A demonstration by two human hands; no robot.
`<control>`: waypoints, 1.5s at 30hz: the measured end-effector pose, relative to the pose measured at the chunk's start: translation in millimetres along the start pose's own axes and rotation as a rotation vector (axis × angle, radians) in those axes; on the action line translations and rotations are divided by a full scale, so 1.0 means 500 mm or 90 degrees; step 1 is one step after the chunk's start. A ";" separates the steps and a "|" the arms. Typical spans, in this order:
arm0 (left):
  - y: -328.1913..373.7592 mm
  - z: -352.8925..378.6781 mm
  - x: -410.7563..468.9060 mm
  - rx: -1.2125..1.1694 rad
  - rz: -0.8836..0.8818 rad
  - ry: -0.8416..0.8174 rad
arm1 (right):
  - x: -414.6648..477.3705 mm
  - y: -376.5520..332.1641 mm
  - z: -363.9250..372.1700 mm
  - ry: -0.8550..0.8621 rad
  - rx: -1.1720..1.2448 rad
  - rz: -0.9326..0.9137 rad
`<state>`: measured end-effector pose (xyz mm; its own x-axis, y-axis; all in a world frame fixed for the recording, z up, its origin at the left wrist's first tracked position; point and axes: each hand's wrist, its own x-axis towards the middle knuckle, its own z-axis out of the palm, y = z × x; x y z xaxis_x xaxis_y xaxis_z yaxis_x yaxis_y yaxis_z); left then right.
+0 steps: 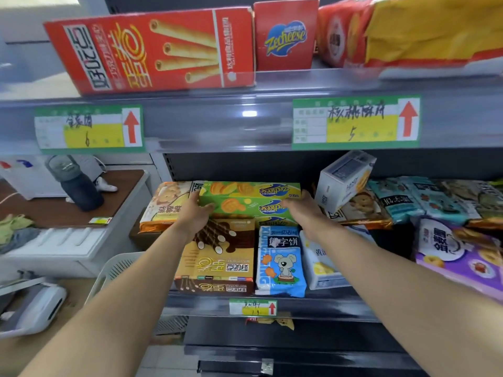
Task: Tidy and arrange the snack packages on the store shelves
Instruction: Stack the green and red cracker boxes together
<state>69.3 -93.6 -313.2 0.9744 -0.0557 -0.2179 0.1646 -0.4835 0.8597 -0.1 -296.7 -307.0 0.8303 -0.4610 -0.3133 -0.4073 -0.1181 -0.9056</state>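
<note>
A: Entry, middle shelf point(204, 306). Position of the green Zecheese boxes point(250, 198)?
B: Stacked, long faces forward, print upside down. They sit toward the back of the shelf, directly above the brown wafer-roll box point(217, 257) and the blue koala bag point(280, 261). Resting or lifted: cannot tell.
A: Left hand point(194, 214)?
B: At the stack's left end. Fingers curled round that end, thumb along the front lower edge. It grips the boxes.
A: Right hand point(299, 210)?
B: Mirror position at the right end. Thumb on the front face, fingers wrapped behind the corner. It also grips the stack.
A: Neighbours?
B: Orange-trimmed biscuit bag point(163, 208) just beside the left hand. White box point(344, 180) tilted, leaning on packets to the right of the right hand. On the upper shelf, a red wafer-roll box point(152, 50) lies on its side, with a red Zecheese box point(285, 35) just beside it.
A: Off-shelf?
B: Table point(49, 208) at left, dark bottle point(79, 186) standing on it. White basket point(117, 268) lower down.
</note>
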 end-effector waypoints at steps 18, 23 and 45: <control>0.202 0.048 -0.440 0.064 0.199 0.086 | -0.360 -0.084 -0.213 -0.100 -0.224 -0.313; 0.290 0.056 -0.587 0.084 0.296 0.093 | -0.471 -0.128 -0.325 -0.068 -0.223 -0.465; 0.570 -0.009 -0.618 0.146 0.292 0.270 | -0.502 -0.358 -0.498 -0.004 -0.251 -0.625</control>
<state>-183.9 -210.1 1.4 0.9214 0.0261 0.3877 -0.2719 -0.6695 0.6913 -230.2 -378.9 4.6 0.8642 -0.0037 0.5032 0.3500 -0.7141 -0.6063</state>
